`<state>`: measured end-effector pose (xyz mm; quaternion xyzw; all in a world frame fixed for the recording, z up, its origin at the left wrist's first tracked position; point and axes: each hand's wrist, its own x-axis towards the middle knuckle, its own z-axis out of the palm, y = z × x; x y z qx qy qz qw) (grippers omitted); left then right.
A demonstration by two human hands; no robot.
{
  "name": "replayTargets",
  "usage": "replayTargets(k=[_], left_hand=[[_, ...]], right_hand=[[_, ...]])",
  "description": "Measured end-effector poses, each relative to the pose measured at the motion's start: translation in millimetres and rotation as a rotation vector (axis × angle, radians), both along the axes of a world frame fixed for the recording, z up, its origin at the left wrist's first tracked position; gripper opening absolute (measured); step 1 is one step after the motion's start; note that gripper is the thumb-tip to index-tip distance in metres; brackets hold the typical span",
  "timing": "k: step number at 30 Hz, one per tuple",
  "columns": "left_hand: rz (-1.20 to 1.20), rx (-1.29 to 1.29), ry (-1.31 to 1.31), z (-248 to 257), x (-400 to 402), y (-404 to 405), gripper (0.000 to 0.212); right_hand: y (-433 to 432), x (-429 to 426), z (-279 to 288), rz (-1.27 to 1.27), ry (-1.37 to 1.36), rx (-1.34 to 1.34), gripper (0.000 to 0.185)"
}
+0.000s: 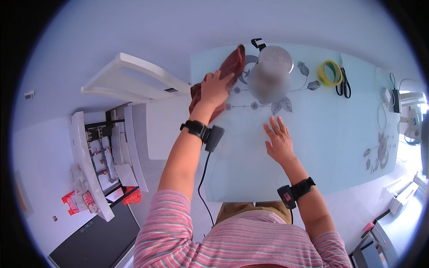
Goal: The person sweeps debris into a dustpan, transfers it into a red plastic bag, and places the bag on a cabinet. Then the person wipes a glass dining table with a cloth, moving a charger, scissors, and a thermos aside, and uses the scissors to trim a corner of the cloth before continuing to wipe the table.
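My left hand [214,89] lies over a crumpled dark red cloth [234,63] near the left side of the pale glass-topped table [241,160]. Its fingers bend onto the cloth, which bunches out on both sides of them. Palm down on the bare glass, my right hand [281,142] rests with fingers apart and nothing in it. Beyond it stands a round metal container [278,57], part of it blurred, with a black strap or handle [258,43] behind. Grey printed flowers [282,105] decorate the glass around it.
Yellow tape [330,73] lies beside black-handled scissors [344,85] at the far right. A white cable [382,114] and black adapter [396,100] sit by the right edge. A white chair [134,78] adjoins the left side. A black cord [202,181] hangs from my left wrist device [214,138].
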<state>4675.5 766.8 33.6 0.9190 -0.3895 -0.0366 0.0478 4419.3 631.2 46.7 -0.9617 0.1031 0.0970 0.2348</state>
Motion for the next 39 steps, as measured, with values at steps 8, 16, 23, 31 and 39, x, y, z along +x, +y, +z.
replayTargets(k=[8, 16, 23, 31, 39], left_hand=[[-0.219, -0.082, 0.119, 11, -132, 38, 0.055], [-0.227, -0.385, 0.254, 26, -116, 89, 0.039], [-0.13, -0.094, 0.153, 2, -64, 87, 0.06], [-0.37, -0.22, 0.088, 5, -135, 92, 0.055], [-0.861, -0.016, 0.412, 18, -342, 72, 0.05]], right_hand=[[-4, 0, -6, -0.034, -0.042, 0.048, 0.062], [-12, -17, -16, -0.238, -0.279, 0.346, 0.058], [16, -108, -1, -0.821, -0.051, 0.615, 0.05], [51, -171, -12, -0.943, -0.437, 0.66, 0.043], [33, -242, 2, -1.253, -0.755, 0.649, 0.031]])
